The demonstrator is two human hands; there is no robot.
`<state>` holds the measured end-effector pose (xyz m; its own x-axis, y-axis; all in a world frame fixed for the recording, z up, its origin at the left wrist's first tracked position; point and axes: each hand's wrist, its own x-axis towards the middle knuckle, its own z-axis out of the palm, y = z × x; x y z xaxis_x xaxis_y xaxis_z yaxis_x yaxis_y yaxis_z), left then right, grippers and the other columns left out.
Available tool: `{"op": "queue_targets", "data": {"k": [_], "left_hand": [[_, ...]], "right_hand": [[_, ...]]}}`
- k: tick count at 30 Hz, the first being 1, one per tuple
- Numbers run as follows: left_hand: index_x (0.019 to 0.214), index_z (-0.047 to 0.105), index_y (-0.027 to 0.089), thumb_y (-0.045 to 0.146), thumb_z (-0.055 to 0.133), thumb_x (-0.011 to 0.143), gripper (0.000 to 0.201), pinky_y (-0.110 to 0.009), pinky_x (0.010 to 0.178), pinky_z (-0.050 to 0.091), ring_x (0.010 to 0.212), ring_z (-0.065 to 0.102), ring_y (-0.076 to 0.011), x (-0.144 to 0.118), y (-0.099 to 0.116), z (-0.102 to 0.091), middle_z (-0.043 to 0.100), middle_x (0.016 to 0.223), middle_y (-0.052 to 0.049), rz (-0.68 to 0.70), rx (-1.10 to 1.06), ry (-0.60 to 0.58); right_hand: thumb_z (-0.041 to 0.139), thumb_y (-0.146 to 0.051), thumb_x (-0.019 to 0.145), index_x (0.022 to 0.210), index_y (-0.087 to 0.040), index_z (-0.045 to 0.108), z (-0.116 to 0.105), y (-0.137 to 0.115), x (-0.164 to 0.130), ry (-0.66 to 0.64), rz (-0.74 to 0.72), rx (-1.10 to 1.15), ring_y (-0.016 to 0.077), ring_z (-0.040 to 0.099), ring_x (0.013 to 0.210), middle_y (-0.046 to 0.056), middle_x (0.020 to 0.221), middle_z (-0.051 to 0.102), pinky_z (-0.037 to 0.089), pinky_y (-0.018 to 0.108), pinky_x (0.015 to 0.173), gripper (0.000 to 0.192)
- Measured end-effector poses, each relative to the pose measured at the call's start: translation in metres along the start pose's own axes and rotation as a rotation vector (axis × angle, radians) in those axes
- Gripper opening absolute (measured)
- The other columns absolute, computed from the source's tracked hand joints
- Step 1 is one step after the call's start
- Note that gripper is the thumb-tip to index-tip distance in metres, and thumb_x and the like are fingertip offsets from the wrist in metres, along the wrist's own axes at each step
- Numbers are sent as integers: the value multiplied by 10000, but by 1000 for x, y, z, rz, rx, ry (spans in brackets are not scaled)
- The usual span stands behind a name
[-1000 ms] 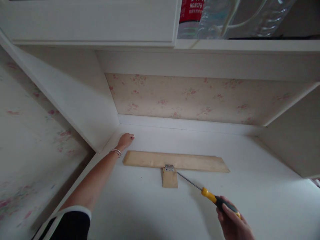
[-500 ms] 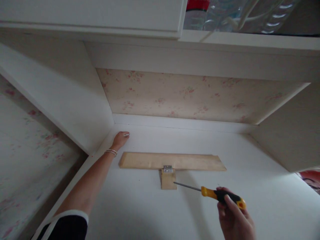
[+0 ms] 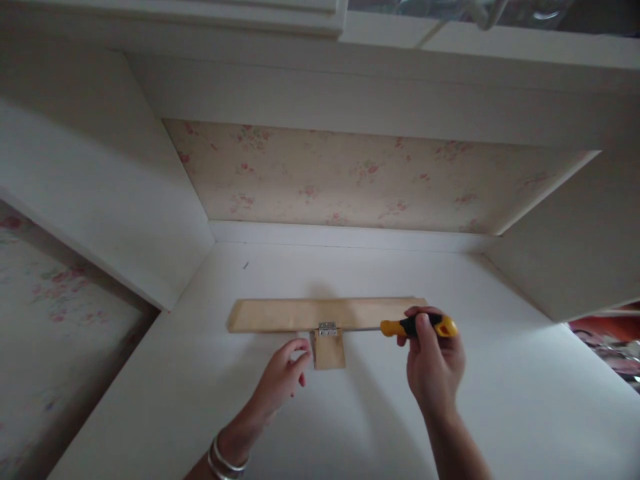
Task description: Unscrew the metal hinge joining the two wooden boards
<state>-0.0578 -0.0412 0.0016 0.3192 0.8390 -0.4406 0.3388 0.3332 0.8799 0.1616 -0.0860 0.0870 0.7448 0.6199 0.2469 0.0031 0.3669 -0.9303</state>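
Note:
A long light wooden strip (image 3: 285, 315) lies across the white desktop. A small metal hinge (image 3: 327, 329) joins its near edge to a small wooden block (image 3: 330, 353). My right hand (image 3: 434, 363) is closed around the yellow-and-black handle of a screwdriver (image 3: 395, 327); its shaft points left and its tip is at the hinge. Beside the block's left edge is my left hand (image 3: 283, 377), thumb and forefinger curved and apart, with nothing visible between them. Farther back, a small dark screw-like piece (image 3: 245, 265) lies on the desktop.
The white desktop (image 3: 360, 407) runs back to a wall panel with floral wallpaper (image 3: 330, 173). White side panels (image 3: 100, 153) stand left and right. A shelf (image 3: 390, 30) overhangs above, with clear plastic items on it. Red items (image 3: 610, 333) show at the right edge.
My left hand has come from the back left to the block's left side. My right hand has brought the screwdriver up and left, its tip now at the hinge. The view has shifted slightly.

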Motion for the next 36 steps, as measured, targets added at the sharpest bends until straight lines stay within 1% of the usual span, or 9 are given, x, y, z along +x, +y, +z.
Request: {"op": "queue_targets", "data": {"k": [2, 4, 6, 9, 12, 19, 24, 31, 36], "left_hand": [[1150, 546, 163, 422, 555, 750, 477, -186, 337, 314, 459, 532, -83, 4, -7, 17, 657, 937, -77, -66, -85, 6], [1206, 499, 165, 406, 555, 744, 524, -187, 338, 319, 451, 525, -77, 11, -9, 24, 645, 969, -78, -92, -172, 21], [1172, 517, 165, 402, 558, 741, 493, -179, 345, 310, 436, 501, -74, 19, -8, 25, 639, 832, -35, -89, -239, 8], [918, 597, 152, 418, 563, 738, 323, -169, 346, 269, 389, 426, -72, 29, -6, 25, 504, 532, 44, -53, -248, -44], [747, 565, 155, 460, 567, 731, 306, -176, 335, 233, 355, 372, -68, 36, -6, 27, 425, 444, 65, -30, -225, -52], [768, 566, 163, 537, 598, 713, 379, -187, 339, 202, 358, 368, -65, 41, -3, 36, 419, 487, 75, -2, -249, 31], [735, 575, 163, 478, 596, 733, 316, -198, 352, 212, 351, 338, -63, 43, -3, 39, 416, 479, 72, -9, -223, 78], [686, 571, 162, 396, 578, 756, 244, -206, 361, 236, 374, 370, -62, 45, -5, 41, 467, 533, 52, -5, -210, 117], [691, 571, 167, 369, 575, 756, 212, -200, 360, 238, 381, 363, -62, 44, -6, 40, 428, 521, 61, -7, -211, 115]], "right_hand": [[648, -332, 806, 888, -192, 589, 8, 1, -1, -46, -24, -68, 103, 527, 593, 28, 872, 577, 414, 238, 476, 173], [648, -334, 808, 892, -192, 586, 13, 3, -3, -85, -26, -100, 102, 524, 585, 24, 865, 580, 419, 240, 477, 176], [649, -343, 806, 897, -193, 585, 16, 6, -6, -111, -15, -108, 102, 525, 586, 21, 861, 579, 428, 240, 473, 186], [656, -358, 800, 909, -188, 582, 17, 11, -9, -140, 6, -132, 105, 527, 582, 22, 857, 580, 445, 247, 481, 215], [658, -368, 800, 917, -185, 572, 17, 17, -11, -157, 29, -154, 106, 527, 584, 24, 860, 583, 452, 249, 496, 234], [652, -367, 811, 942, -193, 563, 17, 20, -12, -198, 19, -185, 114, 534, 616, 25, 874, 591, 459, 245, 513, 235], [646, -361, 814, 956, -199, 562, 20, 17, -12, -245, 1, -193, 116, 528, 626, 27, 884, 592, 456, 246, 517, 231], [651, -385, 798, 943, -189, 573, 23, 18, -16, -179, 23, -201, 111, 534, 601, 20, 854, 582, 462, 257, 519, 256], [662, -368, 791, 930, -195, 576, 22, 14, -17, -200, 2, -246, 110, 536, 598, 1, 822, 573, 461, 256, 522, 239]]}}
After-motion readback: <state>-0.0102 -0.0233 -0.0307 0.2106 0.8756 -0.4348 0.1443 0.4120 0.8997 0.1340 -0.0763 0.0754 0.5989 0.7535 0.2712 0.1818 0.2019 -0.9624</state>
